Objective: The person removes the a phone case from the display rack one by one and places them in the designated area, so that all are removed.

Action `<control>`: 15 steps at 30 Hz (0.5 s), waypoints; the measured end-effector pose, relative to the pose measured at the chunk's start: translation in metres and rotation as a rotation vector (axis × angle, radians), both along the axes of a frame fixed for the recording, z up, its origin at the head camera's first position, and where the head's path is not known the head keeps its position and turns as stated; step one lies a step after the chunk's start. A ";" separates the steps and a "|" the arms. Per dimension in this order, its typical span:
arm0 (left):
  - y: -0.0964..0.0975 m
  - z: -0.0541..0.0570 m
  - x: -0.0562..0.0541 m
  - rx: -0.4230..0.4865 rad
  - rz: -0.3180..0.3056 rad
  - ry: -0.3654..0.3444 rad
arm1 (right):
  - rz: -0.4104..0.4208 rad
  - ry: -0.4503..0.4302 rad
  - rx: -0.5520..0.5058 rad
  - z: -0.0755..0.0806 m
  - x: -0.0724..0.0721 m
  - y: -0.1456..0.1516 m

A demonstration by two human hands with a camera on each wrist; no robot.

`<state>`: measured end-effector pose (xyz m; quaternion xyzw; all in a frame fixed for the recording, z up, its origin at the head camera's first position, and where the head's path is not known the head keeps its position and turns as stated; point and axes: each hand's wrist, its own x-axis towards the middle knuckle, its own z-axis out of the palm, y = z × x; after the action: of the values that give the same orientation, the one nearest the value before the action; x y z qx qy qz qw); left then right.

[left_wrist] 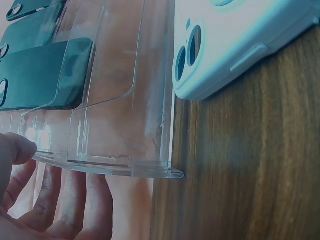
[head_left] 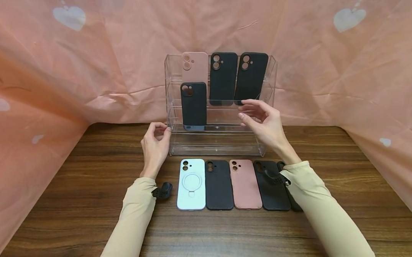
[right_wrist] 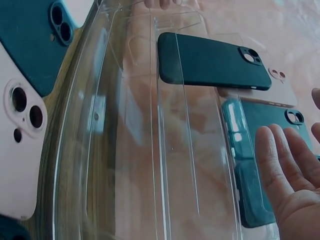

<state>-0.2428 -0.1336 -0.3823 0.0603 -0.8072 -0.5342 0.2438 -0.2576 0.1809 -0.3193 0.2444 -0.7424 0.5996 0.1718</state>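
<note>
My left hand (head_left: 155, 146) grips the left side edge of a clear acrylic display rack (head_left: 217, 149); in the left wrist view its thumb lies at one face of the side panel, the other fingers behind it. In front of the rack's right half my right hand (head_left: 266, 122) is held up with nothing in it, thumb apart from the fingers. The rack's top tier holds a pink phone case (head_left: 198, 69) and two black phone cases (head_left: 223, 80), (head_left: 253, 74), the right one closest to my right fingertips. One tier lower, at the left, stands another black phone case (head_left: 194, 106).
Before the rack lies a row of phone cases: a white case (head_left: 192, 200) with a ring, a black case (head_left: 219, 189), a pink case (head_left: 246, 188) and two more black cases at the right, partly under my right wrist. Pink cloth (head_left: 137, 62) surrounds the wooden table (head_left: 92, 210).
</note>
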 end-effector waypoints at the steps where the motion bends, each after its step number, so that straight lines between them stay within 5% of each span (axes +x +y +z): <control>1: 0.000 0.000 0.000 -0.002 0.002 0.004 | 0.001 0.003 -0.002 0.000 -0.001 -0.002; 15: 0.000 0.000 -0.001 -0.011 0.001 0.009 | 0.023 -0.007 -0.036 0.001 -0.017 -0.025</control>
<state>-0.2436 -0.1336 -0.3824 0.0569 -0.8090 -0.5300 0.2478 -0.2743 0.1560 -0.3181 0.2476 -0.7294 0.6155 0.1669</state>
